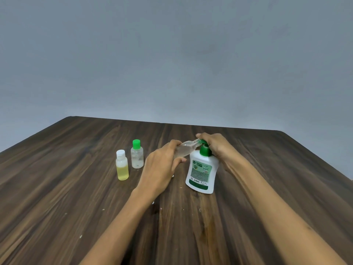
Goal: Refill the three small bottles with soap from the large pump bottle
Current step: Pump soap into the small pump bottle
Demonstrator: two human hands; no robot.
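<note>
- The left hand [162, 167] grips a clear small bottle [184, 150] between curled fingers and thumb, tilted so its open mouth points right, at the pump's spout.
- Just right of it, the large pump bottle [201, 172], white with a green label, stands upright on the wooden table [76, 188].
- The right hand [214, 145] rests on the green pump head [204, 149], fingers curled over its top.
- Further left stand a white-capped bottle [122, 165], half full of yellow liquid, and behind it a green-capped bottle [137, 154], nearly empty.
</note>
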